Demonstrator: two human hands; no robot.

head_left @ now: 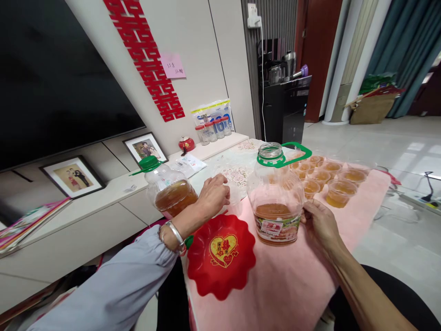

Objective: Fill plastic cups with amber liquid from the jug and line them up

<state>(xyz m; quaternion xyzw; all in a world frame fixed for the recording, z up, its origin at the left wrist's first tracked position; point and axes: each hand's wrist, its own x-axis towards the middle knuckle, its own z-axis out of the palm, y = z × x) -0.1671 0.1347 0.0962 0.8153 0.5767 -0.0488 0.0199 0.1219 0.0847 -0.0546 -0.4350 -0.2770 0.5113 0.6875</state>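
My left hand (214,195), with a silver bracelet at the wrist, has its fingers closed on a clear plastic cup (235,195), partly hidden behind them. With bent fingers, my right hand (322,225) grips the lower right side of a clear plastic jug (275,197). This jug is upright and uncapped, with a green handle at its neck and brown liquid low inside. A second jug (174,195), green-capped and holding more brown liquid, stands behind my left forearm. Just below the left hand lies a red scalloped tray (222,278) with a gold heart print.
Several filled plastic cups (341,191) stand on the pink cloth (292,285) at the right. Framed photos (74,177), red-lidded glass jars (217,128) and a small red pot (186,143) line the cabinet. A power strip (420,202) is at the far right.
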